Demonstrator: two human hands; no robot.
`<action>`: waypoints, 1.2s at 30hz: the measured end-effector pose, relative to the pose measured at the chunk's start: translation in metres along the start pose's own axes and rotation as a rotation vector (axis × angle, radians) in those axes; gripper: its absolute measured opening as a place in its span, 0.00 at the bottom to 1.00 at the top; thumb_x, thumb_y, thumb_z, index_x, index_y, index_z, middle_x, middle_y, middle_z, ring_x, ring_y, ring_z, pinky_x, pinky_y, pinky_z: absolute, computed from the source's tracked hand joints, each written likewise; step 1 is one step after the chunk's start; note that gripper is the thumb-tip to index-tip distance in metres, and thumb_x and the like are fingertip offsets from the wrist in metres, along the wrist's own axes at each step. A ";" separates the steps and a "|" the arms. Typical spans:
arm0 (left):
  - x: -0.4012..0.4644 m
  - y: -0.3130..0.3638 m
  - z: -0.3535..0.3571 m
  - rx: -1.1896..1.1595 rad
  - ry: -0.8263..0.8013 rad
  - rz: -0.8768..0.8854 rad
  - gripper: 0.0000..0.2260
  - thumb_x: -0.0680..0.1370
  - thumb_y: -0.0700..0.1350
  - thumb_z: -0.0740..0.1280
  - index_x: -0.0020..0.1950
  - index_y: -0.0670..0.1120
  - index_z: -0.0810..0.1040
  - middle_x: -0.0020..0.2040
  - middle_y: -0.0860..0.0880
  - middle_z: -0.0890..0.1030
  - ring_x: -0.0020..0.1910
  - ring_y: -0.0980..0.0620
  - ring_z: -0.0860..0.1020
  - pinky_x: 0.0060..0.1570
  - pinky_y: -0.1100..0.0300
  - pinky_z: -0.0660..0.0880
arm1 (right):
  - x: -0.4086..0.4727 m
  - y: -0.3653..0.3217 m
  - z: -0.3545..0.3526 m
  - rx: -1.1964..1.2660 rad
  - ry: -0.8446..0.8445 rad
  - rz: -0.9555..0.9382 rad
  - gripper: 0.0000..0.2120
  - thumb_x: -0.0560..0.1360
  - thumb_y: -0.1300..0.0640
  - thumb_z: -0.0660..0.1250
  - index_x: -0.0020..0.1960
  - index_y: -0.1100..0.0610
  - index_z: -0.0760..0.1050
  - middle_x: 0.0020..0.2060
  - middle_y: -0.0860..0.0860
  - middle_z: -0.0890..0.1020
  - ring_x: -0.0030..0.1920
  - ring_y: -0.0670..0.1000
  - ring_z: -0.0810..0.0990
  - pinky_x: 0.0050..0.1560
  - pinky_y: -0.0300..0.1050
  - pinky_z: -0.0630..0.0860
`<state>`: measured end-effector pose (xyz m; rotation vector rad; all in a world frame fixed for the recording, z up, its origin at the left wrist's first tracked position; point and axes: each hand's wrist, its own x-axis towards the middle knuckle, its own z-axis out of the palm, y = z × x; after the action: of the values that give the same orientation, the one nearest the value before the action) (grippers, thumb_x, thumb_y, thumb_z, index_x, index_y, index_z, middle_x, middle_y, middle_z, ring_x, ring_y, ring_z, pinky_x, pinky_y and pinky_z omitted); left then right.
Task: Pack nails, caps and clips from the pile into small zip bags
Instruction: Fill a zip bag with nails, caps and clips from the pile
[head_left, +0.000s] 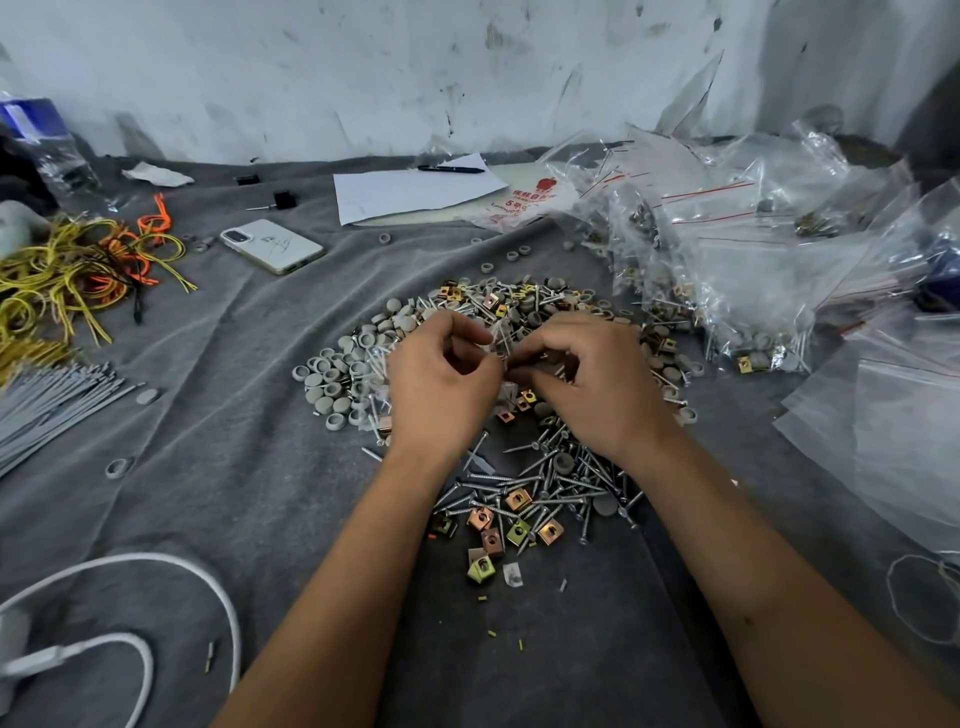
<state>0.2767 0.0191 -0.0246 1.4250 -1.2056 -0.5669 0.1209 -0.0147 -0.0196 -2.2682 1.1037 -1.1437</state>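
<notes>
Though half-hidden by hands (447, 374), zip bag (500, 332).

Two bare forearms enter from six o'clock, no sleeves, watch or rings visible. The left hand (441, 384) and right hand (592, 384) have short, unpainted nails.

Even soft daylight, faint shadows, sharp centre, wide-angle bending and blur at edges

left hand (441, 384), right hand (597, 384), fingers curled, pinching
</notes>
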 end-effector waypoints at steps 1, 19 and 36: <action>0.000 0.000 0.000 -0.001 0.000 0.004 0.08 0.73 0.33 0.70 0.48 0.44 0.81 0.36 0.44 0.82 0.35 0.44 0.82 0.32 0.52 0.78 | 0.000 0.000 0.001 -0.017 -0.002 -0.020 0.07 0.71 0.62 0.79 0.48 0.56 0.87 0.42 0.47 0.84 0.44 0.43 0.80 0.45 0.31 0.73; 0.005 -0.003 -0.005 -0.151 0.194 -0.022 0.06 0.74 0.32 0.69 0.49 0.41 0.81 0.29 0.53 0.76 0.25 0.60 0.74 0.27 0.65 0.70 | 0.001 0.015 -0.007 -0.281 -0.163 0.041 0.07 0.75 0.56 0.75 0.52 0.49 0.85 0.48 0.45 0.81 0.54 0.50 0.76 0.54 0.49 0.74; 0.004 -0.001 -0.006 -0.155 0.175 -0.012 0.06 0.74 0.32 0.69 0.49 0.41 0.80 0.29 0.54 0.77 0.25 0.60 0.75 0.27 0.66 0.70 | 0.000 0.011 -0.001 -0.373 -0.343 0.083 0.13 0.76 0.43 0.71 0.57 0.47 0.82 0.49 0.42 0.74 0.57 0.48 0.69 0.59 0.51 0.72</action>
<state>0.2838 0.0175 -0.0230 1.3219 -0.9937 -0.5206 0.1145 -0.0220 -0.0253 -2.5384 1.3347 -0.5165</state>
